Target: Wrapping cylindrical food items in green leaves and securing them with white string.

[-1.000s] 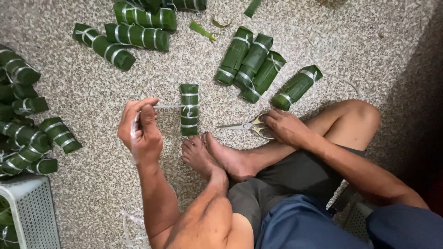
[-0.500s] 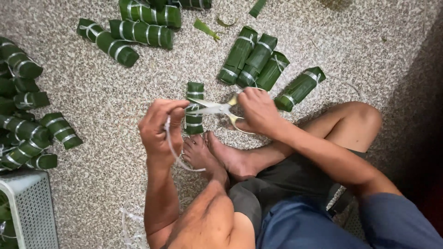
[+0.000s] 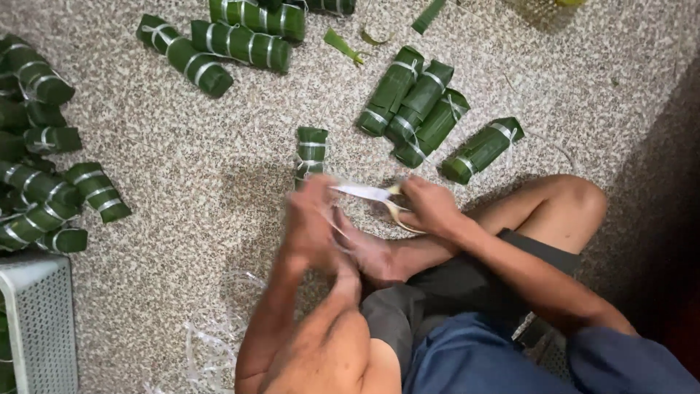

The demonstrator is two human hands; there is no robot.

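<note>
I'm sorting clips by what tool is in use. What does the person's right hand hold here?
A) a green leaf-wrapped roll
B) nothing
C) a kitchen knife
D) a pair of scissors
D: the right hand grips the pale handle loops of the scissors, whose blades point toward the blurred left hand, just in front of the nearest leaf-wrapped roll on the floor.

Seated cross-legged on speckled floor (image 3: 182, 190). Left hand (image 3: 313, 219), blurred, and right hand (image 3: 430, 204) gripping scissors (image 3: 379, 195) and pale string. Leaf-wrapped roll (image 3: 311, 155) at twelve o'clock; more rolls (image 3: 419, 109) at one o'clock.
</note>
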